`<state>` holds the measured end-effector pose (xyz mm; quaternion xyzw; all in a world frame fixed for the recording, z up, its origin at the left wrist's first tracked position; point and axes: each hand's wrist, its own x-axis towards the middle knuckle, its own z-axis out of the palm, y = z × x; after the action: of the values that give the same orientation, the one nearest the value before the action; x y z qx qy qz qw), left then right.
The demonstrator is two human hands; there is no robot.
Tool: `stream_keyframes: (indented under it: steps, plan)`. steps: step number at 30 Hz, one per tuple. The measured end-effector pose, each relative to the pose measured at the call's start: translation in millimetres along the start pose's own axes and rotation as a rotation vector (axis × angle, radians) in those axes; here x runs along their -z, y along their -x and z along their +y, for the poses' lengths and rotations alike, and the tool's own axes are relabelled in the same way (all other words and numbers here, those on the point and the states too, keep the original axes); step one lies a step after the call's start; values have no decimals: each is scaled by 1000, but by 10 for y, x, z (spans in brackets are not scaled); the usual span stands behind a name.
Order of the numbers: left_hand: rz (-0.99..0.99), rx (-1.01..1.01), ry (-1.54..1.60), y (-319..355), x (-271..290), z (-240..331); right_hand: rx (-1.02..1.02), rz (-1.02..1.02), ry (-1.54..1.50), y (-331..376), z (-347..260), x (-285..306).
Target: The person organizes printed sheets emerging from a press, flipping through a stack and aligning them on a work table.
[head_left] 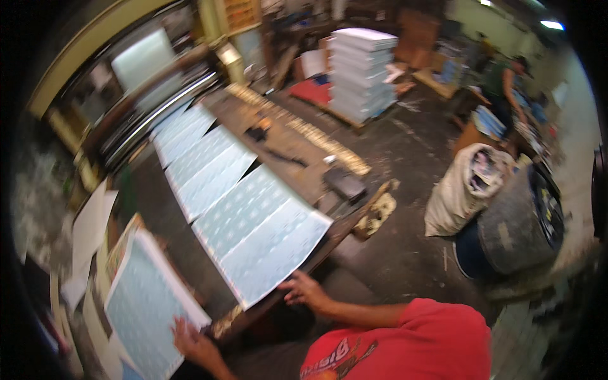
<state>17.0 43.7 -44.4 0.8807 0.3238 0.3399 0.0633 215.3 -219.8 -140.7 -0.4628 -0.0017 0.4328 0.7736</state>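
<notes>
Large sheets of pale blue printed paper (259, 234) overlap in a row along a dark table (183, 247), running up to a roller machine (164, 104). My right hand (307, 293) is at the near edge of the closest sheet, fingers stretched out and apart. Whether its fingertips touch the paper I cannot tell. On the left, another pale blue sheet with white margins (149, 304) lies tilted, apparently on top of a pile. My left hand (192, 342) is spread over that sheet's lower right side, slightly blurred, with nothing visibly gripped.
A wooden strip (297, 130) and a dark block (345, 183) lie along the table's right side. Beyond stands a tall stack of paper (361, 76) on a pallet. To the right are a stuffed pale sack (465, 190) and a dark drum (516, 221). Another person (503, 85) works farther back.
</notes>
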Motion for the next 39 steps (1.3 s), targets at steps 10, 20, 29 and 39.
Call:
stream_keyframes:
  steps: [10,20,29,39]
  plan:
    - [219,582,581,-134,308,283,-15,-660,1706,-258,403,523]
    - [-171,-21,403,-55,496,1013,-510,-43,1864,-1122,-31,1493]
    - [-524,40,704,601,189,1034,-616,95,1752,-736,262,1915]
    - [-633,79,761,965,110,964,-645,139,1698,-479,300,2183]
